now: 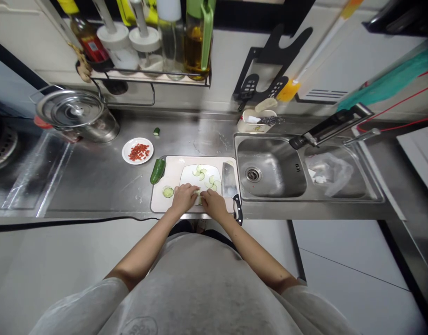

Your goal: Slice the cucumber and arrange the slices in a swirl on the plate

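Observation:
My left hand (184, 197) and my right hand (213, 204) meet over the near part of a white square plate (184, 174). Their fingers are bent and closed at the tips around thin cucumber slices (199, 191), which they largely hide. Farther back on the plate, pale green slices lie in two curved, pinwheel-like groups (200, 172). Under the plate is a light cutting board (172, 170). A small pile of round cucumber slices (168, 191) sits left of my left hand. A cleaver (229, 179) with a black handle rests at the board's right side.
A cut cucumber (158, 171) lies at the board's left edge, with a cucumber end (156, 131) behind it. A white plate of chopped red pieces (138, 151) and a lidded steel pot (79, 116) stand left. The double sink (273, 167) is right; bottles fill a wall rack (154, 77).

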Demonstrator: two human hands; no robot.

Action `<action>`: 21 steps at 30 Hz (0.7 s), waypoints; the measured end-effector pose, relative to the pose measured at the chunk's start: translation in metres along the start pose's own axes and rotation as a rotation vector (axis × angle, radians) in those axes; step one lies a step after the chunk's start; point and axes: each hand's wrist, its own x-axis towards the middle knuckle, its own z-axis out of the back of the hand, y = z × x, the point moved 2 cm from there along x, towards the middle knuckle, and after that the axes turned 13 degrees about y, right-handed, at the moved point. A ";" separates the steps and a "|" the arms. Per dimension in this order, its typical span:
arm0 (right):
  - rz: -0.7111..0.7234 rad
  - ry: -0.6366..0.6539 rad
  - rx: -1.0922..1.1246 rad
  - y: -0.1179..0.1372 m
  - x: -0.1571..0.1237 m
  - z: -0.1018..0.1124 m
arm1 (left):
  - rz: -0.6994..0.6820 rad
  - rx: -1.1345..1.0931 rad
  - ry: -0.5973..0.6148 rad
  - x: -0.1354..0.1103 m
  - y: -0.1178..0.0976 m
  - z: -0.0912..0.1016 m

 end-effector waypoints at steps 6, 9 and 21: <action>0.073 -0.069 -0.101 -0.006 -0.006 -0.008 | -0.015 0.038 -0.007 -0.001 0.004 -0.001; 0.082 -0.078 -0.109 -0.006 -0.004 -0.008 | -0.014 0.057 -0.022 -0.001 0.005 -0.001; 0.103 -0.108 -0.115 -0.006 -0.004 -0.011 | -0.011 0.058 -0.060 0.000 0.007 -0.006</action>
